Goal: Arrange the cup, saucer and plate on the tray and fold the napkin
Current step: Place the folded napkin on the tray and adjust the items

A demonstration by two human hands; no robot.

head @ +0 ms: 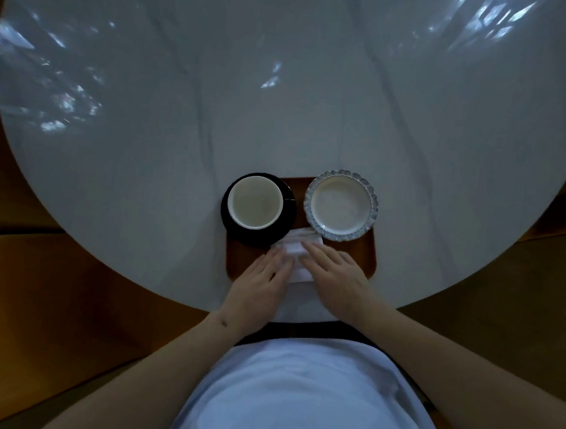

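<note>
**Both hands flat on the napkin**

Left hand [261,279] and right hand [334,273] pressed palm-down on the white napkin [297,248], fingers outstretched and spread, gripping nothing. Set side by side, a strip of napkin showing between them. Fingertips aimed toward the far side of the wooden tray [368,252].

Napkin lying in the near middle of the tray, partly folded, its far corner reaching up between the crockery. Near edge hidden under the hands; exact fold count impossible to tell.

White cup [255,202] upright on a black saucer [231,226], occupying the far left corner of the tray, saucer rim overhanging the tray's left edge. Small white plate [341,205] with a scalloped, bluish rim in the far right corner of the tray, just beside the saucer, apparently not touching. Both vessels empty inside.

Tray resting near the closest edge of a round, pale marble-patterned table [283,81], window reflections scattered across its glossy top. Below the tray, a white-shirted torso [297,397] and two bare forearms.
</note>
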